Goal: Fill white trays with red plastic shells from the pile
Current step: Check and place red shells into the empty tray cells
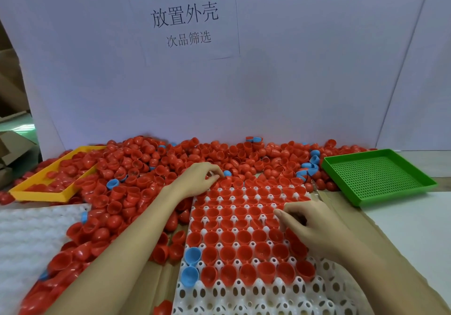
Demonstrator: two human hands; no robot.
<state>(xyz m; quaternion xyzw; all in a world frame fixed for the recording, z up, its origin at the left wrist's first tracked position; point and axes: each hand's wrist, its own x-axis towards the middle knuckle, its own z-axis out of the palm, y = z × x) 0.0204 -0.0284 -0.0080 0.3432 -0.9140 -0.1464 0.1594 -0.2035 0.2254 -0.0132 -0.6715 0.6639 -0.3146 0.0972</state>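
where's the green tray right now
The green tray sits at the right of the head view, on the table beside the red shell pile, beyond the right hand.

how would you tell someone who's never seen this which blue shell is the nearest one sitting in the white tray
Start at the white tray in the middle foreground, mostly filled with red shells. Follow its left edge toward the camera: two blue shells sit there, one behind the other. The wanted blue shell is the nearer one, open side up, beside the last red row and just before the empty white cells.

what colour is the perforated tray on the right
Green; the perforated tray shows best in the head view.
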